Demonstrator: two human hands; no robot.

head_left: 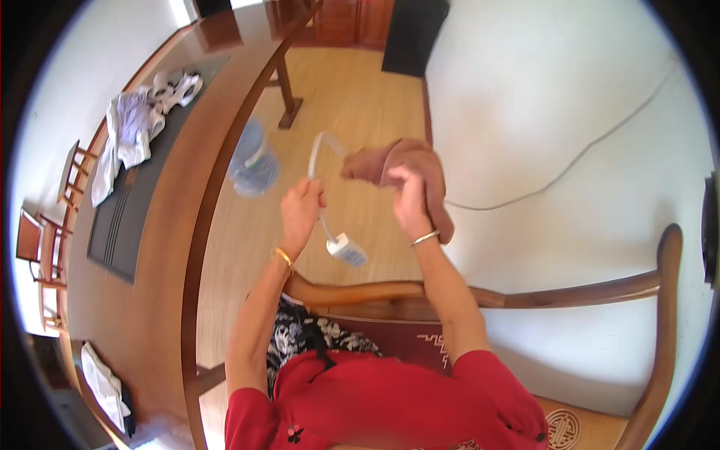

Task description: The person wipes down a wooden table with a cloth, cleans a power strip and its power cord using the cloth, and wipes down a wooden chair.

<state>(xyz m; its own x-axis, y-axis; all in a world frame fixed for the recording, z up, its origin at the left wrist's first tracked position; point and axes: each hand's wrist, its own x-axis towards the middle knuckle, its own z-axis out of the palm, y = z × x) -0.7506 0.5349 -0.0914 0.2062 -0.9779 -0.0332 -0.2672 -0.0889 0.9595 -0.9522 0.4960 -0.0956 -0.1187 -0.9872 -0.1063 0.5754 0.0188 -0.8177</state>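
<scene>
The left hand (302, 210) is closed around a white cord (313, 159), so its white block (346, 250) dangles below. The right hand (410, 201), held apart, clasps a brown cloth (421, 156) above the floor (375, 97), its folds drooping; blur hides whether cord meets cloth.

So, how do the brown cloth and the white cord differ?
The brown cloth is broad, while the white cord is thin. The cloth hangs in folds at the right hand; the cord arches above the left hand and runs below it to a white block. Both are hand-held.
</scene>
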